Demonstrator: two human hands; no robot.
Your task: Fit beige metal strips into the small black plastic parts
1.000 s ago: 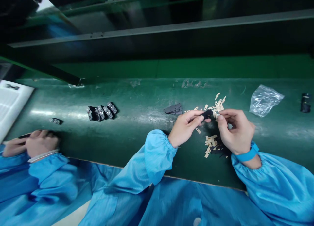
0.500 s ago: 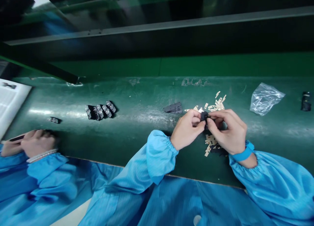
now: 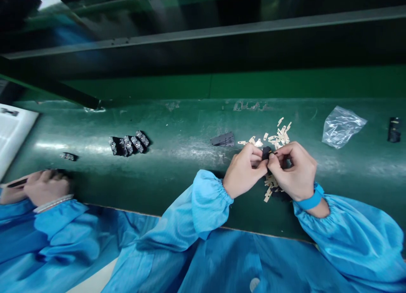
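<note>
A small black plastic part (image 3: 267, 152) is pinched between the fingertips of my left hand (image 3: 245, 169) and my right hand (image 3: 294, 170). Both hands are closed on it, and the fingers cover much of its shape. A thin yellowish strip shows on the part near my right thumb. Beyond my hands lie loose cream-coloured flat pieces (image 3: 281, 137). More cream pieces (image 3: 270, 187) lie below my hands, beside dark bits (image 3: 281, 194) partly hidden under my right hand. A fanned stack of flat black plates (image 3: 223, 139) rests left of the cream pieces.
On the green bench (image 3: 184, 123), several black assembled units (image 3: 128, 144) stand to the left, with a single unit (image 3: 69, 156) farther left. A co-worker's hands (image 3: 47, 186) are at far left. A clear plastic bag (image 3: 342, 127) and a black piece (image 3: 394, 130) lie right.
My hands have drawn slightly closer together, and the black part has turned between my fingertips, showing a yellowish strip. The bench items stay in place; the view has shifted a little.
</note>
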